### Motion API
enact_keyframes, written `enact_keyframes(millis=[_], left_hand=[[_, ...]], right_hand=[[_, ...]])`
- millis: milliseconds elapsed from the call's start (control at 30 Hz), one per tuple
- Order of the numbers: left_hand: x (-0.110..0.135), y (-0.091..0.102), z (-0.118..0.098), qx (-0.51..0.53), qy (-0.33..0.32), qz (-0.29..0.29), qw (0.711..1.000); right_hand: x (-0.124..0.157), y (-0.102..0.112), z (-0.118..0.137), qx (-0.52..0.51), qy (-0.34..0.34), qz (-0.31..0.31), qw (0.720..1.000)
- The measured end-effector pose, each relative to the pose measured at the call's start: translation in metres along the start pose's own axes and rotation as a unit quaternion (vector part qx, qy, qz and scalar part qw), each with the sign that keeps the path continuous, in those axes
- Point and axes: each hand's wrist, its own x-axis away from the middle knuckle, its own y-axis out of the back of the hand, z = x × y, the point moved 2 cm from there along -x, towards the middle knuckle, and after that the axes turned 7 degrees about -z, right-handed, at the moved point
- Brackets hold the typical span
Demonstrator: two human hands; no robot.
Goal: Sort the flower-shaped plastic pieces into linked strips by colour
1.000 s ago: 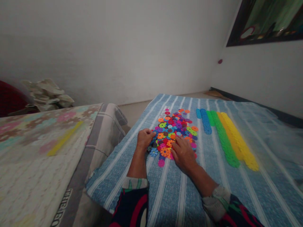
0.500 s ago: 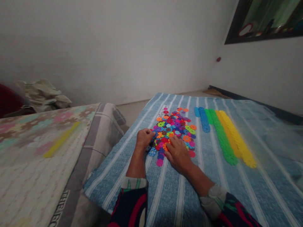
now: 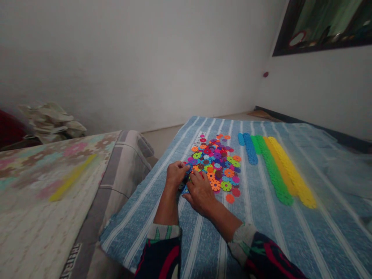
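Discs [image 3: 216, 162] at L hand [image 3: 175, 174], R hand [image 3: 200, 192]

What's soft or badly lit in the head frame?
Head view: dim, flat light, no glare or hard shadows; the pile of multicoloured plastic flower discs at centre is fairly sharp; the floral-print mattress at left and the row of yellow plastic discs at right smear toward the edges.
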Motion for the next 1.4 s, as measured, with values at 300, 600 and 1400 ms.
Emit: enact_keyframes(millis=[300, 600, 1400], left_hand=[[0.008, -0.004, -0.012, 0.071, 0.027, 0.048, 0.996], [0.031, -0.026, -0.033, 0.18, 0.114, 0.194, 0.958], [0.036, -0.039, -0.041, 0.213, 0.132, 0.264, 0.931]], right_hand=[[-0.005, 0.012, -0.043, -0.284, -0.149, -0.178, 0.93], [-0.004, 0.021, -0.09, -0.417, -0.336, -0.233, 0.812], [-0.018, 0.087, -0.14, -0.342, -0.355, -0.074, 0.867]])
